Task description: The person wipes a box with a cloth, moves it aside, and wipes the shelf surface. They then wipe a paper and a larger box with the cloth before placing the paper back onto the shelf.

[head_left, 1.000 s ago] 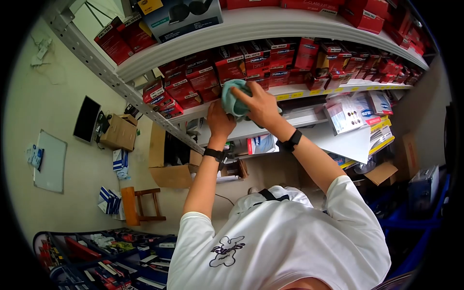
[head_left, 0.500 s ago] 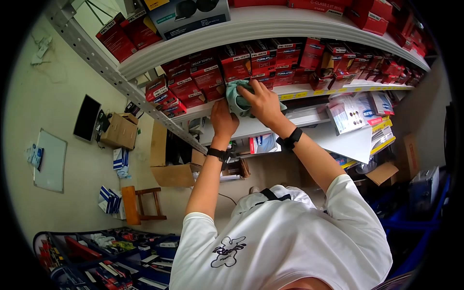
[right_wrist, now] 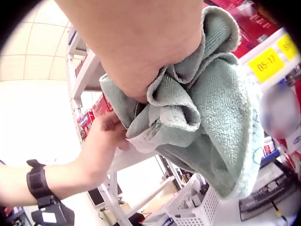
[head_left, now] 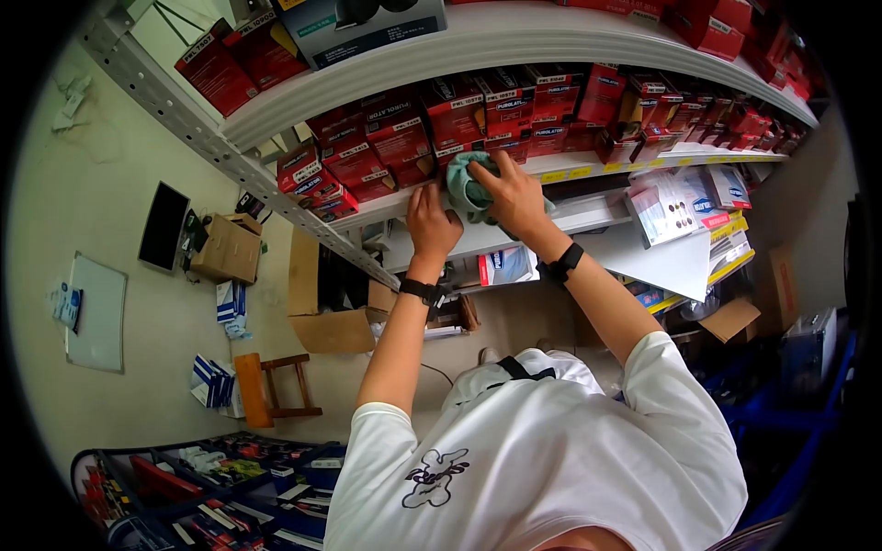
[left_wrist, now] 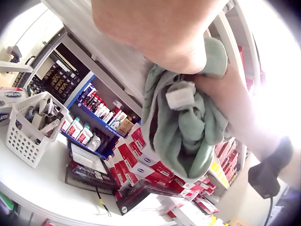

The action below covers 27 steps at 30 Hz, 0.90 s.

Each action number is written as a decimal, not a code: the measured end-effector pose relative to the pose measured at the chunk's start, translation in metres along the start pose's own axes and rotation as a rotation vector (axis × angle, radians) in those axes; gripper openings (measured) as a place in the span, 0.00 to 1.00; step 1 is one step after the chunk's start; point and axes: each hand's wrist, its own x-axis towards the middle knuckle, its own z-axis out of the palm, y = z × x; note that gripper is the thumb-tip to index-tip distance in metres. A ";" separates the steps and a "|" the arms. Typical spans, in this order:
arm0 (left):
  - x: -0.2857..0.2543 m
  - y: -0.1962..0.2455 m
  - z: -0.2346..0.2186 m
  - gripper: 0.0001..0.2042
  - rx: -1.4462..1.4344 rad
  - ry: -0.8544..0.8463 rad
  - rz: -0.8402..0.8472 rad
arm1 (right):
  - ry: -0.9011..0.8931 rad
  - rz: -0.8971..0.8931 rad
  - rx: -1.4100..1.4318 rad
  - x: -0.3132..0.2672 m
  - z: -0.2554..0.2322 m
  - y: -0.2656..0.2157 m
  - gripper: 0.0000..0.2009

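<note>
A wrinkled pale green cloth (head_left: 467, 191) is bunched at the front edge of the middle shelf (head_left: 551, 176), below red boxes. My right hand (head_left: 513, 200) grips it, thumb and fingers bent into the folds. In the right wrist view the cloth (right_wrist: 216, 108) hangs in loose folds with a white tag. Just left of it, my left hand (head_left: 434, 225) rests its fingertips at the shelf edge. The right wrist view shows that left hand (right_wrist: 104, 141) from the side, close beside the cloth, its fingers slightly bent.
Red filter boxes (head_left: 395, 138) line the middle shelf, and more stand on the shelf above (head_left: 551, 37). A perforated metal upright (head_left: 197, 133) bounds the rack at left. Lower down are a white basket (left_wrist: 33, 136) and a dark flat case (left_wrist: 89, 165). An open carton (head_left: 335, 332) stands below.
The left hand has drawn slightly away from the cloth, its fingers now on the shelf edge. The right hand keeps its hold on the cloth, which sits slightly lower against the boxes. The view has shifted slightly.
</note>
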 end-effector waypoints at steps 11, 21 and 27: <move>0.008 -0.005 -0.005 0.26 0.044 -0.034 0.031 | -0.105 0.059 0.058 -0.008 -0.008 0.001 0.30; 0.038 0.021 -0.031 0.35 -0.021 0.017 0.050 | -0.016 0.074 0.097 0.015 -0.031 -0.004 0.34; 0.044 0.026 -0.031 0.43 0.010 -0.009 0.035 | -0.005 0.085 0.140 0.011 -0.030 -0.001 0.35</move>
